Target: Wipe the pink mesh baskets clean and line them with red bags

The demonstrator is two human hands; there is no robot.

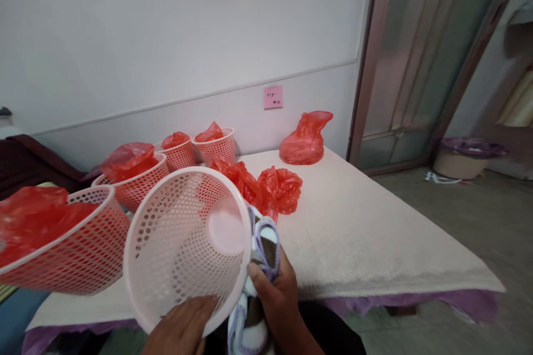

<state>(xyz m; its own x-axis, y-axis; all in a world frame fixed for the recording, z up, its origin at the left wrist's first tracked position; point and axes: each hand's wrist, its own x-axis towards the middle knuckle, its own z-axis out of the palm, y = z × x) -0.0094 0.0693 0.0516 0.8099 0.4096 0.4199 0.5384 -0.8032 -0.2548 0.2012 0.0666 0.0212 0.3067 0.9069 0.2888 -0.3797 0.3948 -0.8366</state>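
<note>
A pale pink perforated plastic basket (245, 191) is tilted toward me at the table's front edge, its open mouth facing me and its inside bare. My left hand (183, 324) grips the lower rim, fingers reaching over into the basket. At the basket's right side my right hand (277, 288) holds a bunched cloth (252, 321), white and brown with purple edging, against the outer wall; its thumb presses near the rim. Just behind the basket lies a crumpled red plastic bag (283, 188). The lower part of the cloth runs out of view.
Several similar baskets (119, 233) with red plastic bags stand along the left. A fuller red bag (303, 144) sits by the wall, near a pink note (273, 97). A whitish cloth covers the table (375, 233). On the floor at right is a lined bin (460, 162).
</note>
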